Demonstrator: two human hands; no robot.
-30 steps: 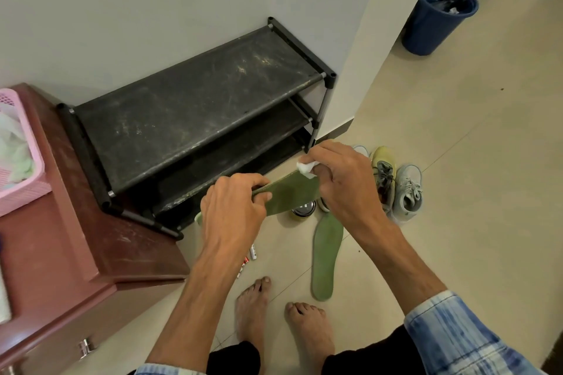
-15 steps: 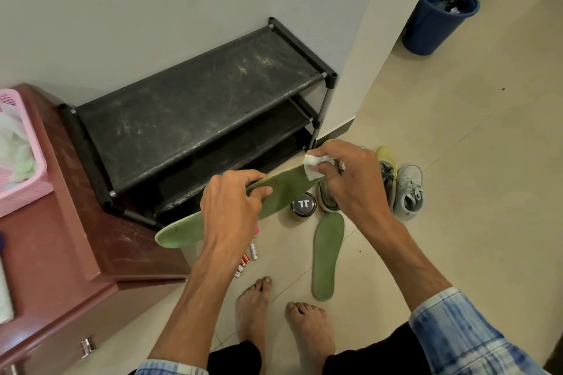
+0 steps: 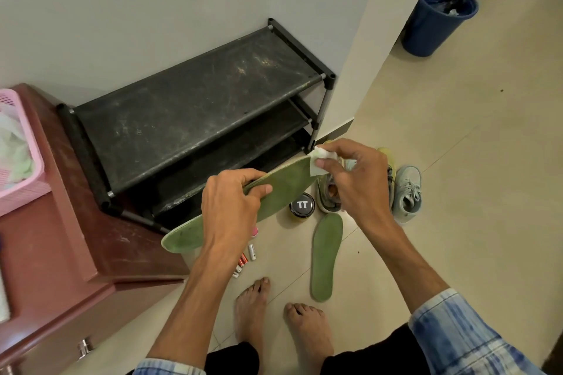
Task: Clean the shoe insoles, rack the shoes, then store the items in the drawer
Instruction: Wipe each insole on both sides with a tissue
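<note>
Pressure should be applied evenly as the white wipe (image 3: 319,162), pinched in the right hand (image 3: 358,181), is drawn along the green insole (image 3: 285,189), which is gripped mid-length by the left hand (image 3: 230,210) in front of the shoe rack (image 3: 195,106).

White letters "TT" stand on the black lid of a tin (image 3: 302,204) just below the right grip (image 3: 355,183). Print on the batteries (image 3: 243,259) below the left grip (image 3: 231,207) is unreadable.
</note>
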